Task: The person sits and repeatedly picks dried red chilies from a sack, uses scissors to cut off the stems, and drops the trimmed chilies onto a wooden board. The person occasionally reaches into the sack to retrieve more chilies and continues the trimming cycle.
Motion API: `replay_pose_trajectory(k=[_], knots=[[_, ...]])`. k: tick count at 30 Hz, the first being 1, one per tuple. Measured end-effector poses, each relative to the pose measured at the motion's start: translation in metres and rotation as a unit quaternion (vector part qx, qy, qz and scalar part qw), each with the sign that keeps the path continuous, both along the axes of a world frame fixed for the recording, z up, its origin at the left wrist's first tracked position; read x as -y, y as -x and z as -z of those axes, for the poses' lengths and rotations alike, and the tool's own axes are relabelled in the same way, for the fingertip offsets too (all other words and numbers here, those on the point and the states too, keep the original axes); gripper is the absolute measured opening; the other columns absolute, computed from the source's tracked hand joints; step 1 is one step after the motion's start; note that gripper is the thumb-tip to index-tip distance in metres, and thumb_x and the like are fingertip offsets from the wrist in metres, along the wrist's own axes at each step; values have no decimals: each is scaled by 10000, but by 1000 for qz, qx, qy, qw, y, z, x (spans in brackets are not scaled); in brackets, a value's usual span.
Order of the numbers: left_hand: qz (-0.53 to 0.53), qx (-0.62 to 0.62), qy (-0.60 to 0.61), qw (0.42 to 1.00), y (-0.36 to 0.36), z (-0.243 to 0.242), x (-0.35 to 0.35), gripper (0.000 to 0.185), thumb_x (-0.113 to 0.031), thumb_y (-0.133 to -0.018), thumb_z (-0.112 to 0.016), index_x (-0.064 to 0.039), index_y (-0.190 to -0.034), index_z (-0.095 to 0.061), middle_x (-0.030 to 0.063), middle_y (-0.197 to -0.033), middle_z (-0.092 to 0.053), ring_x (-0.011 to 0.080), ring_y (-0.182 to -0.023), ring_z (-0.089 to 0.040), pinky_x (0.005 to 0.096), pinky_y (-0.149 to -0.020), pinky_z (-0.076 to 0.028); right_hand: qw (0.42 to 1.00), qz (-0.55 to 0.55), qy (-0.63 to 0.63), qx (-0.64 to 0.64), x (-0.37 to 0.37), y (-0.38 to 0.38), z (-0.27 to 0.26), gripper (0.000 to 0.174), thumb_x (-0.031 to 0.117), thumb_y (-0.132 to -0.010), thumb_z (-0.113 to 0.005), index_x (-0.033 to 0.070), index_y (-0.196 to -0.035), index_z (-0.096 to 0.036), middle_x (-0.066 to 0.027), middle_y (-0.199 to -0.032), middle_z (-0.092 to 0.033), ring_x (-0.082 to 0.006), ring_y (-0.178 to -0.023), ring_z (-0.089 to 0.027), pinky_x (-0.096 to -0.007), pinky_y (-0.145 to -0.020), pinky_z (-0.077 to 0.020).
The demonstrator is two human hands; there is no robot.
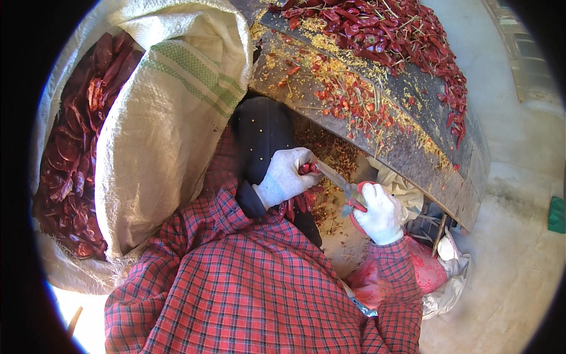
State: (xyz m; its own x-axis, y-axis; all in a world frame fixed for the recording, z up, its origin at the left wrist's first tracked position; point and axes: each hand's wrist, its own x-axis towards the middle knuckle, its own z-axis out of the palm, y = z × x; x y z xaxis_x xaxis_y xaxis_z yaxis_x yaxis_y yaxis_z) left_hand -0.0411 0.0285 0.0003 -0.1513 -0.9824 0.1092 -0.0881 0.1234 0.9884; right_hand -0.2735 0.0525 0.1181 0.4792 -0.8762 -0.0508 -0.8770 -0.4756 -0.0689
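My left hand, in a pale knit glove, is closed around dried red chili peppers; more peppers hang below it, over my lap. In my right hand, gloved in white, are red-handled scissors, gripped by the handles. Their blades point left and reach the chilies at my left fingertips. How far the blades are parted is not plain. Both hands are above my dark-trousered legs, in front of the board's near edge.
A woven sack of dried chilies stands at left. Ahead is a board strewn with yellow seeds, stems and red scraps, with a chili heap behind. Scraps cover the floor below. A pink cloth bag lies at right.
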Motion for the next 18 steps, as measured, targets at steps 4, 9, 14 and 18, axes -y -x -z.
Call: replay_pose_trajectory(k=[4, 9, 14, 18], knots=[[13, -11, -39, 999, -5, -2, -1, 188, -75, -765, -797, -5, -889, -674, 90, -790, -655, 134, -708, -632, 287, -659, -516, 965, 125, -183, 141, 2, -1, 6, 310, 251, -801, -765, 91, -1004, -594, -108, -854, -599, -252, -668, -665, -407, -593, -531], [10, -48, -63, 997, -2, -12, 1, 239, -101, -832, -750, 0, -1043, -704, 115, -912, -705, 155, -824, -679, 292, -762, -541, 455, 462, -288, 705, 57, 44, 42, 150, 166, -1009, -504, 62, -1083, -583, -70, -855, -682, -128, -565, -636, -232, -438, -496], [35, -10, 0, 999, -8, -16, 6, 344, -71, -880, -594, -58, -1219, -654, 182, -976, -684, 340, -892, -698, 370, -783, -552, 916, 397, 54, -24, 112, 93, 56, 322, 279, -858, -726, 75, -1082, -615, -161, -952, -666, -381, -897, -676, -484, -816, -538], [68, -10, 35, 997, -7, -11, 9, 253, -20, -819, -598, -66, -1060, -660, 143, -909, -651, 341, -829, -671, 389, -745, -546, 943, 304, 119, -69, 154, 104, 58, 265, 236, -878, -696, 87, -1086, -626, -166, -1101, -631, -370, -995, -644, -474, -857, -528]])
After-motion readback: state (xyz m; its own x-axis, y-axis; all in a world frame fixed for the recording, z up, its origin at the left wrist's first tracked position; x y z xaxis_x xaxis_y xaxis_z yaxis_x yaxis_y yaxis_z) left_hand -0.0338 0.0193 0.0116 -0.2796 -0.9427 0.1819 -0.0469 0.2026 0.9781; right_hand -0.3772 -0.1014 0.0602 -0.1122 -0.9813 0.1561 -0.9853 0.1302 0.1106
